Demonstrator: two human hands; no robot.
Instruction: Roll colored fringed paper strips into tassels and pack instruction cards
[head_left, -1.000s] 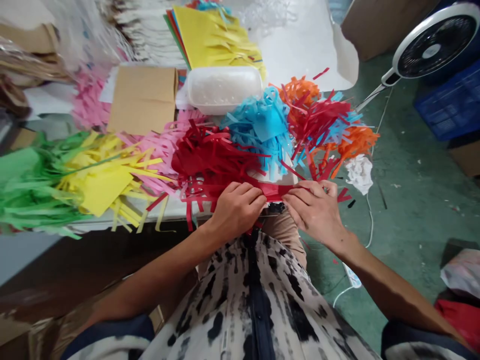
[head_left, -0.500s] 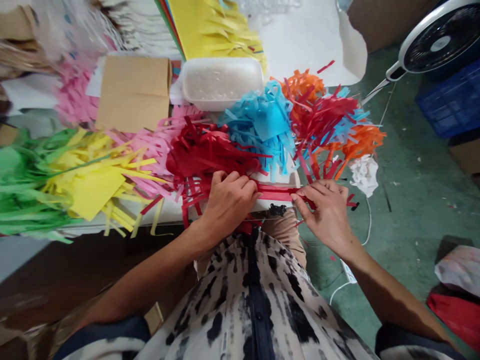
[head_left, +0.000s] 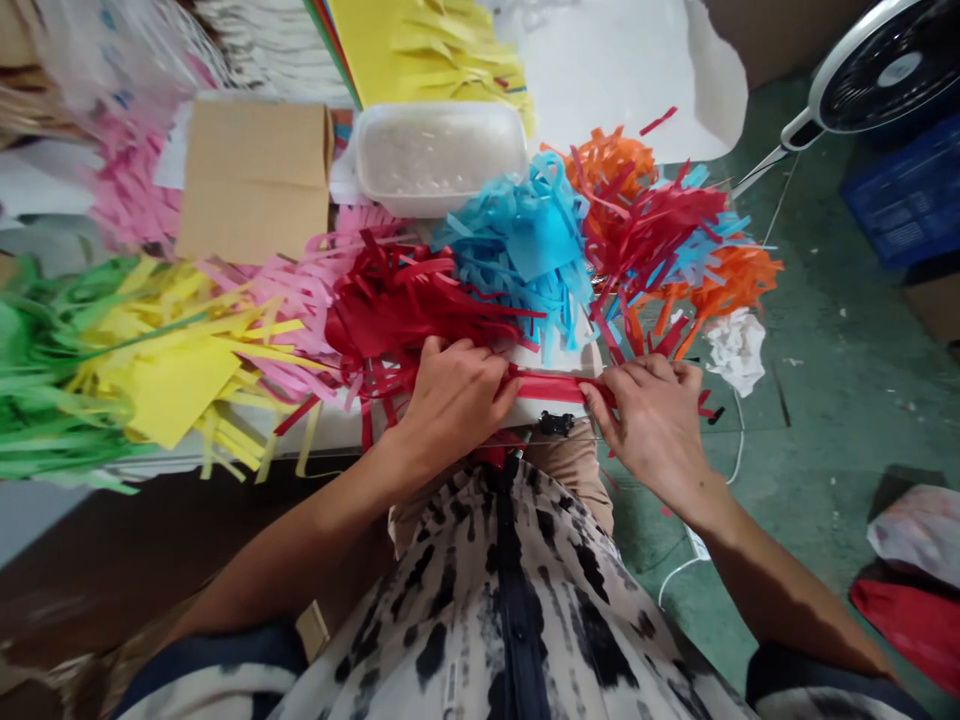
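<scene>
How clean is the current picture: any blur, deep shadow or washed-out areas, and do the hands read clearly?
Head view, middle: left hand and right hand read fairly clearly on the red strip; head view, upper left: the plastic bag looks smeared; head view, lower left: deep shadow under the table hides detail; head view, top: the white sheet looks pale, with little texture.

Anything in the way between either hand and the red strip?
Nothing visible. The left hand and right hand both hold the red strip, with the stretch between them uncovered. A small black object sits on its near side, not between strip and hands.
</scene>
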